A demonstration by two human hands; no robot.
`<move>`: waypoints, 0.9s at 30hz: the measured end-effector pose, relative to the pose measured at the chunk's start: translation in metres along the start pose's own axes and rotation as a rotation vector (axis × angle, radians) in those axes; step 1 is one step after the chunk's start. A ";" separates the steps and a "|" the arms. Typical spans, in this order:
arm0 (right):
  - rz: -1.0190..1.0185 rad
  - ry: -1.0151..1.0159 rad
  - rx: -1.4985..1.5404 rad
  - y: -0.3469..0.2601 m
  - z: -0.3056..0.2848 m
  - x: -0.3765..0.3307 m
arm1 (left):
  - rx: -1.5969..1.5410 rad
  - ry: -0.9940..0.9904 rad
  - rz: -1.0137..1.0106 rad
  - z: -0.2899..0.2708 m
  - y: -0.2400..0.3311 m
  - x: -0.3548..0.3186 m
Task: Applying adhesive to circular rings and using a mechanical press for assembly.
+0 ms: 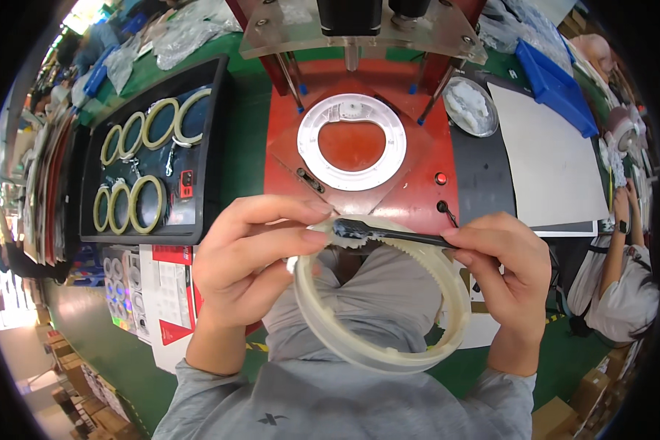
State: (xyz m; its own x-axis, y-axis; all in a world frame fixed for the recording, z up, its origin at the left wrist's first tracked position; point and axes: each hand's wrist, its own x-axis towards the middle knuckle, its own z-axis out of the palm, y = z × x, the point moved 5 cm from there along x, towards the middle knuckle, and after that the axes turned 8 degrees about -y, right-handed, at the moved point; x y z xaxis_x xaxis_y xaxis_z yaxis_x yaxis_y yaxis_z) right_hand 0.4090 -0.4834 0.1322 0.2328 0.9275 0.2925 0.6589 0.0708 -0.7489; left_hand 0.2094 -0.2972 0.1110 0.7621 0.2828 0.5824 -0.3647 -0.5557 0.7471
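- My left hand (260,257) is closed on the upper left of a cream ring (374,359), thumb and fingers pinching its rim.
- My right hand (506,268) pinches the handle of a black brush (407,235) between thumb and fingers; I cannot tell whether these fingers also touch the ring.
- The cream ring is held up in front of my lap, tilted, off the near edge of a red base (286,165); teeth line part of its inner side.
- The brush lies across the ring's far side, its head by my left fingertips with pale paste on it. A pale toothed edge shows just under the head; I cannot tell whether it belongs to the ring.
- On the red base, a white ring (312,150) lies flat near the middle. A red button (440,178) sits by the right edge, above the near right corner.
- Beyond the base's right edge, a clear dish (496,121) holds white paste (468,103).
- Left of the base is a black tray (216,147): four cream rings (146,126) stand along its far edge, three more along its near edge, and a red device (187,183) near its right edge.
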 end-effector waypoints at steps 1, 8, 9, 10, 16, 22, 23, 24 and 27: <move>-0.034 0.003 -0.033 -0.002 0.001 0.001 | -0.035 0.056 0.005 -0.002 0.001 -0.002; -0.049 -0.235 -0.555 -0.056 -0.031 -0.007 | 0.222 -0.100 0.051 -0.015 0.018 -0.001; -0.027 -0.334 -0.627 -0.065 -0.036 -0.006 | 0.218 -0.115 0.039 -0.014 0.020 0.002; -0.010 -0.437 -0.695 -0.074 -0.036 -0.005 | 0.302 -0.205 0.097 -0.010 0.027 0.002; -0.001 -0.748 -0.649 -0.085 -0.039 0.004 | 0.464 -0.623 0.341 0.022 0.046 0.014; 0.042 -0.855 0.295 0.002 -0.043 -0.002 | 0.575 -0.664 0.453 0.027 0.056 0.003; 0.164 -0.799 0.470 0.017 -0.041 -0.008 | 0.596 -0.631 0.463 0.024 0.053 0.003; 0.256 -0.701 0.581 0.030 -0.041 -0.015 | 0.619 -0.596 0.469 0.020 0.050 0.003; 0.619 -0.129 0.695 0.080 -0.063 -0.048 | 0.463 -0.592 0.241 -0.002 0.032 0.005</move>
State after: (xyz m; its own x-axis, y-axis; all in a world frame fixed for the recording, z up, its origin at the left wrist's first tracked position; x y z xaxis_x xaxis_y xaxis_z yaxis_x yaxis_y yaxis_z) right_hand 0.4957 -0.5456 0.0960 0.2906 0.9039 -0.3138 -0.1407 -0.2840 -0.9484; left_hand 0.2009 -0.3124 0.1388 0.8960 -0.2776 0.3466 -0.3951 -0.8545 0.3372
